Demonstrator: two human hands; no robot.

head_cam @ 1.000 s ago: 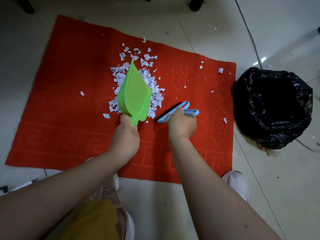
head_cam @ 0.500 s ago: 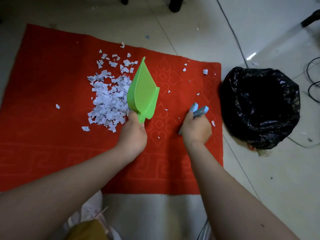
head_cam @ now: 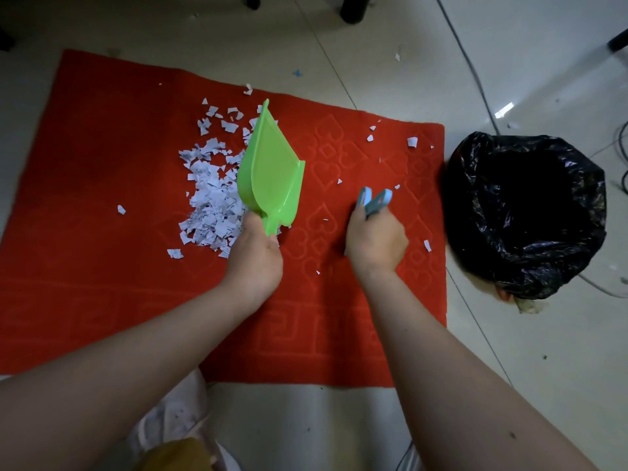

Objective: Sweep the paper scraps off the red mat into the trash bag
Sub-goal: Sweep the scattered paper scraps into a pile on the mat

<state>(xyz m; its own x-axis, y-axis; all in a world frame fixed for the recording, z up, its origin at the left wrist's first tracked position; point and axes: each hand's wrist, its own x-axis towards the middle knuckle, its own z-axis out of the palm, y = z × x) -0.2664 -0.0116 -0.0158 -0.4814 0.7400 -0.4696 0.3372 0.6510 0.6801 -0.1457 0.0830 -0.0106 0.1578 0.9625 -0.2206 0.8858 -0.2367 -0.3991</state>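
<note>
Mat [head_cam: 102,198]: red, under both hands.
Bag [head_cam: 525,212]: black, open, right of the right hand.
Scraps [head_cam: 212,202]: heaped left of the left hand.
Left hand [head_cam: 253,263]: grips green dustpan [head_cam: 272,175], tilted.
Right hand [head_cam: 375,241]: grips blue brush [head_cam: 373,200].

just one head cam, looking steeply down over both forearms at the floor [head_cam: 509,351], pretty close.

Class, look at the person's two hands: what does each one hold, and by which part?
The left hand grips the green dustpan by its handle. The right hand grips the blue brush by its handle end; its bristles are hidden.
</note>
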